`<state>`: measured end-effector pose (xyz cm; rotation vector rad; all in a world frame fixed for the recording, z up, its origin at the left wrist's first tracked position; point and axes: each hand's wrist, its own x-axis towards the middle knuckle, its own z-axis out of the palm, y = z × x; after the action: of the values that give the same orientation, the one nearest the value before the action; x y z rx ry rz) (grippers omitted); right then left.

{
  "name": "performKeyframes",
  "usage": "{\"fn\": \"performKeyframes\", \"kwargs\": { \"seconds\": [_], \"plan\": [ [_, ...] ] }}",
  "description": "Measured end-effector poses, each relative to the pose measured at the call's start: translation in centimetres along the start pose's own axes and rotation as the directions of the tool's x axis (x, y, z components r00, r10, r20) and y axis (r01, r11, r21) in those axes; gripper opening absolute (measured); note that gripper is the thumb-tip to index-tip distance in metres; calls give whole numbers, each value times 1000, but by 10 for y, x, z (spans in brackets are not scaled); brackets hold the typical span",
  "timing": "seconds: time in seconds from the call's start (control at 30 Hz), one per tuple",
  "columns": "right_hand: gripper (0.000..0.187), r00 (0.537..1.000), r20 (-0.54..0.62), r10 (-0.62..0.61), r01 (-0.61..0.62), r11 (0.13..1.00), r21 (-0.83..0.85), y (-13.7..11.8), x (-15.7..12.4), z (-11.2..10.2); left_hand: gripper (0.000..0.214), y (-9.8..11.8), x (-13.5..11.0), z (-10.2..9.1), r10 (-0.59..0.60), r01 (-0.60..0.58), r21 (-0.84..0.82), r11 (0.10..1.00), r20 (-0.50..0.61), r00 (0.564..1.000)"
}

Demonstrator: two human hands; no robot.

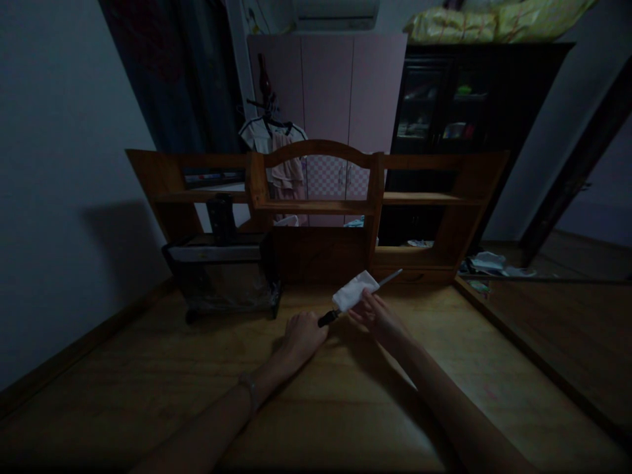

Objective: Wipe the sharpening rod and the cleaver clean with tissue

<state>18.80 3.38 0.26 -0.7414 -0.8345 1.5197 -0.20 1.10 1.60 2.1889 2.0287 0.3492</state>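
Knife [390, 277] diagonal, tip far-right, left hand [301, 336] gripping handle, tissue [353, 291] on blade

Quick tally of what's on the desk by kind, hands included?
Hands: 2, left hand and right hand
Knife: 1, the knife held by the left hand
Tissue: 1, the white tissue held on the blade by the right hand
Clear tank: 1
Wooden shelf unit: 1
Total: 6
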Motion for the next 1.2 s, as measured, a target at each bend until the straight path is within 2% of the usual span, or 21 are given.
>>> {"fn": "performKeyframes", "kwargs": {
  "seconds": [0.17,0.3,0.5,0.63,0.83,0.93,1.07,1.2],
  "plan": [
    [32,1000,13,-20,20,1000,18,6,1,5,36,-2,1,1,-7,6,12,1000,17,1000],
    [30,999,-14,-39,38,998,-46,6,-2,9,36,-3,0,1,32,-32,14,999,12,999],
    [30,1000,-18,13,-16,982,-190,3,-4,7,36,-4,-1,2,59,-59,-33,998,14,998],
    [30,998,-51,-42,25,954,-299,6,0,3,37,-5,-1,2,77,-77,-42,996,6,997],
    [32,999,20,-29,33,971,-235,20,2,4,37,-3,-1,1,51,-50,-39,998,43,998],
    [29,999,36,-20,27,978,-205,21,0,8,36,-4,0,3,72,-71,-30,997,23,997],
    [27,999,17,-34,37,963,-267,15,-3,11,35,-6,1,6,103,-103,-20,994,-9,995],
    [26,996,-8,-88,81,939,-336,9,-3,10,40,-3,0,4,85,-85,-33,996,-5,996]
  ]
}}
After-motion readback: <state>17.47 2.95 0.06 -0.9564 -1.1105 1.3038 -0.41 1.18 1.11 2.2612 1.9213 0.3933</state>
